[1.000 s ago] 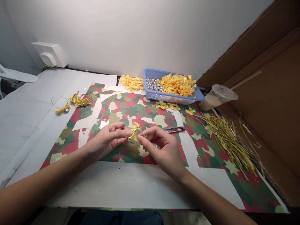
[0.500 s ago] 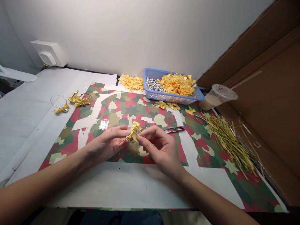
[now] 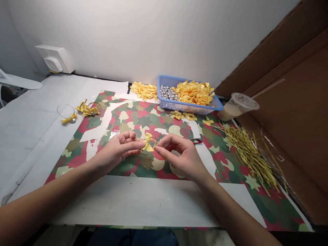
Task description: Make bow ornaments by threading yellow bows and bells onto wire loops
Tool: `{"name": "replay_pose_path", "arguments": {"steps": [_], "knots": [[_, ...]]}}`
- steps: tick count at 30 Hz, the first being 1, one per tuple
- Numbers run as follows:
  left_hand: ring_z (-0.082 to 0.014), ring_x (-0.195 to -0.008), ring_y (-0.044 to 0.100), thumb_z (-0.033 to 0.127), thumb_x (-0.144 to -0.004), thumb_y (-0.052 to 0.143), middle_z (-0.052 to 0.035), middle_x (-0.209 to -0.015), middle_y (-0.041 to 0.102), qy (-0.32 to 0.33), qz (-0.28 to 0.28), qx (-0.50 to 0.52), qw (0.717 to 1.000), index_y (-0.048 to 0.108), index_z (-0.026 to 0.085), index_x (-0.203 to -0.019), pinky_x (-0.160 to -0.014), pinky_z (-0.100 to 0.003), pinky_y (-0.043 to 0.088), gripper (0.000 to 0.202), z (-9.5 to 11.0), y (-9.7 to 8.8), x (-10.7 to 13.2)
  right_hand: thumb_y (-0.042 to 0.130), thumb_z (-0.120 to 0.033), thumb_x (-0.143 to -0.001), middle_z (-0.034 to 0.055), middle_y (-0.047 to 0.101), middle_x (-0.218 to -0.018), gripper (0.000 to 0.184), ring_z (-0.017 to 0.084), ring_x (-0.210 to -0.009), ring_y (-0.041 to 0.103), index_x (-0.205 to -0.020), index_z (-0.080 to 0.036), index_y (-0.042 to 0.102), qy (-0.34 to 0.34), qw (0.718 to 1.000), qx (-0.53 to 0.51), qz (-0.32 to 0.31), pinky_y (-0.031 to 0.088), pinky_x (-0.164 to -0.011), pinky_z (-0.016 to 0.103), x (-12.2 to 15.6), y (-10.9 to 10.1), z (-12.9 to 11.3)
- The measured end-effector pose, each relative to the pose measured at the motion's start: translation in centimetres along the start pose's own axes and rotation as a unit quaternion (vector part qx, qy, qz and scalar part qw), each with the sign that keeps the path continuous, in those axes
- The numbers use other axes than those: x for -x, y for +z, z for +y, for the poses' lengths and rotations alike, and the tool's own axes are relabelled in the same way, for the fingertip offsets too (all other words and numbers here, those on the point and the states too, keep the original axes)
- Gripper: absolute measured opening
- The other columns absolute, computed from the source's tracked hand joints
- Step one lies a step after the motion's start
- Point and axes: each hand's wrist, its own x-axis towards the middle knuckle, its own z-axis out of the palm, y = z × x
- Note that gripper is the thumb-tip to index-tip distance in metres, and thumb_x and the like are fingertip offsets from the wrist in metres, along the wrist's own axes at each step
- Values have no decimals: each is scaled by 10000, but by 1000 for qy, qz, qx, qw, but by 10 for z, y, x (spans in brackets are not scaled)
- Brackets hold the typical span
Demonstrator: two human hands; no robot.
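Between my hands, a small yellow satin ribbon bow point(image 3: 147, 144) sits on a thin gold wire loop point(image 3: 153, 140). My left hand point(image 3: 120, 147) pinches the bow's left side between thumb and fingertips. My right hand point(image 3: 179, 155) has its thumb and forefinger closed on the wire at the bow's right side. Both hands hover just above a camouflage-patterned wrapping paper mat point(image 3: 138, 119). Red-handled thread snips point(image 3: 196, 141) lie almost hidden behind my right hand.
A blue plastic basket point(image 3: 164, 102) holds yellow bows and silver beads point(image 3: 167, 92). More bows point(image 3: 143, 91) lie beside it. Gold wire strands point(image 3: 247, 152) spread at right, near a plastic cup point(image 3: 237, 106). Wire-and-bow pieces point(image 3: 68, 118) lie at left.
Both hands have drawn slightly apart and the right hand has risen a little. The bow now looks smaller and turned, with its wire loop showing more. The snips are more hidden.
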Motion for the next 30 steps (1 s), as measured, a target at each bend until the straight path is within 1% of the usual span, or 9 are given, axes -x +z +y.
{"name": "replay_pose_path", "arguments": {"steps": [3,7,9,12,15,18,21,25,30], "knots": [[-82,-646,573,225,-680,756,42,-694,611,52,37,-102,993,369,196,-686,-606,-186,473,388,-4,-2,1,609,-244,-822,1,626,-700,127,114,-586,553,-708,-189,608,2,994,71,-78,443,-526,236,-5,-9,2],[-112,-667,598,249,-729,711,29,-724,618,124,19,-198,972,390,205,-742,-625,-242,502,325,-10,-6,2,613,-237,-827,11,612,-705,130,116,-564,548,-707,-188,621,-5,982,147,-115,440,-504,236,-8,-12,8],[-116,-672,599,261,-757,688,19,-751,615,145,5,-229,963,395,207,-759,-621,-246,505,298,-12,-7,2,617,-221,-823,24,620,-782,27,128,-600,562,-810,-200,628,-38,983,160,-85,460,-522,248,-8,-9,9],[-118,-678,594,274,-786,659,7,-774,614,162,-14,-257,953,394,209,-773,-630,-252,509,273,-13,-9,2,571,-160,-829,52,623,-898,120,173,-741,595,-923,-225,607,-180,970,165,-4,506,-640,308,-5,-5,7],[-119,-674,588,276,-801,638,-1,-779,611,173,-26,-281,944,397,208,-780,-638,-260,515,251,-14,-9,1,502,-79,-788,63,620,-883,196,205,-818,600,-877,-225,599,-299,943,147,16,504,-706,357,0,-2,1],[-118,-663,582,249,-800,629,0,-776,602,199,-21,-322,925,406,207,-782,-635,-263,517,227,-15,-8,1,526,-66,-781,64,624,-833,179,196,-761,595,-862,-211,593,-326,932,156,41,497,-663,346,1,-1,0],[-119,-678,590,225,-813,605,5,-780,602,215,-37,-343,914,404,211,-789,-644,-262,524,202,-16,-8,2,579,-107,-830,64,646,-820,117,187,-731,590,-876,-210,610,-360,904,228,33,490,-645,334,-1,2,7],[-123,-680,605,223,-824,579,4,-770,607,220,-62,-361,904,403,212,-793,-638,-262,534,180,-13,-6,4,572,-151,-865,82,651,-919,92,211,-832,597,-893,-225,620,-356,891,281,-6,496,-700,360,-5,2,17],[-127,-658,613,197,-819,571,-8,-781,589,273,-79,-419,862,449,201,-811,-614,-268,539,122,-14,-7,4,591,-147,-859,90,618,-1068,147,211,-1004,588,-977,-231,570,-267,944,175,-87,508,-825,384,-7,-5,20]]}}
